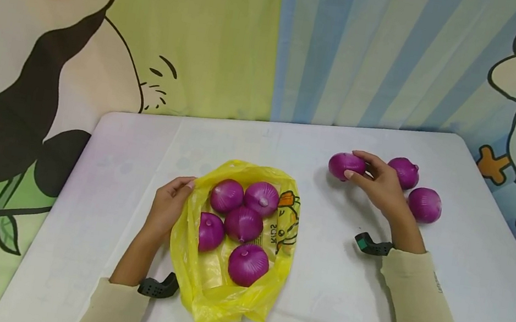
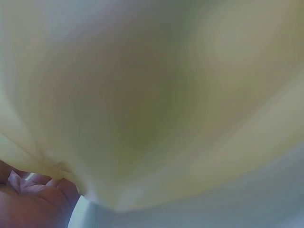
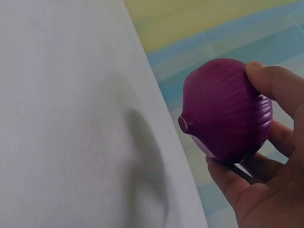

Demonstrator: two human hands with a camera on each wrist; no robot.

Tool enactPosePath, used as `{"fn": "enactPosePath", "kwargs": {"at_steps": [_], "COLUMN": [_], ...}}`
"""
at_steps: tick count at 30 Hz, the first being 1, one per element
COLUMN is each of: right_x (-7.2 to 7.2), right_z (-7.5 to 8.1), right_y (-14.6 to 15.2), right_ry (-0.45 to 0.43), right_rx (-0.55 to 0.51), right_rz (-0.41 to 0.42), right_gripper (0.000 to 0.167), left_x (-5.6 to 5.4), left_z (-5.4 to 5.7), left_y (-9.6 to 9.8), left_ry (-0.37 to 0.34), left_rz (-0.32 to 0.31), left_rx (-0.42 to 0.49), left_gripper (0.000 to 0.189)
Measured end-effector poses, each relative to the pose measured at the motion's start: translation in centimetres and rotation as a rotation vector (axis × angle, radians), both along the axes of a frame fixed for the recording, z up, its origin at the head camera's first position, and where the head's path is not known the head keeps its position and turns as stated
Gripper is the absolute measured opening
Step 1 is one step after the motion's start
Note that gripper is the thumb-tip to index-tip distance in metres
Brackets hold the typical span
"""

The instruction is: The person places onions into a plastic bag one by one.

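A yellow plastic bag (image 1: 206,309) lies with its mouth spread on the table, several red onions (image 1: 243,224) inside. At the bag's left rim my left hand (image 1: 167,206) pinches the plastic between thumb and fingers. In the left wrist view the blurred bag (image 2: 142,118) fills most of the picture, with part of the left hand (image 2: 38,199) at the lower left corner. Off to the right, my right hand (image 1: 379,185) grips a red onion (image 1: 344,166) by thumb and fingertips. The right wrist view shows this onion (image 3: 228,111) held above the table, its shadow below.
Two more red onions, one at the back (image 1: 403,173) and one nearer (image 1: 425,205), rest on the white table (image 1: 315,314) beside the right wrist. Behind the table hangs a cartoon-printed curtain (image 1: 206,36). Black wrist cameras sit on both wrists.
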State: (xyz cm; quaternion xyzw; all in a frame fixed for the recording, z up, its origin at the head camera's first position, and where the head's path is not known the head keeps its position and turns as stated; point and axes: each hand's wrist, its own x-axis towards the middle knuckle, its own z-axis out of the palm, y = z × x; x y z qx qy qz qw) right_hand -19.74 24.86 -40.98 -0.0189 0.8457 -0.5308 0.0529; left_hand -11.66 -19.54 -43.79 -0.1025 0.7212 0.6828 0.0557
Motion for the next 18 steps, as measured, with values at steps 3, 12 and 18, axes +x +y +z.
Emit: {"fn": "enactPosePath", "kwargs": {"at_steps": [3,12,18], "right_x": [0.3,0.7,0.8], "right_z": [0.5,1.7,2.5], "right_y": [-0.5,-2.2,-3.4], "right_ry": [0.013,0.049,0.081], "right_rx": [-0.008,-0.064,-0.096], "right_rz": [0.021,0.084,0.149], "right_gripper": [0.063,0.059,0.055], "left_x": [0.0,0.1,0.0], "left_z": [0.0,0.0,-0.1], "left_y": [0.0,0.0,0.0], "left_ry": [0.006,0.011,0.007], "left_rz": [-0.002,-0.002,0.001], "left_rx": [0.0,0.012,0.007], "left_gripper": [0.041,0.04,0.04]}}
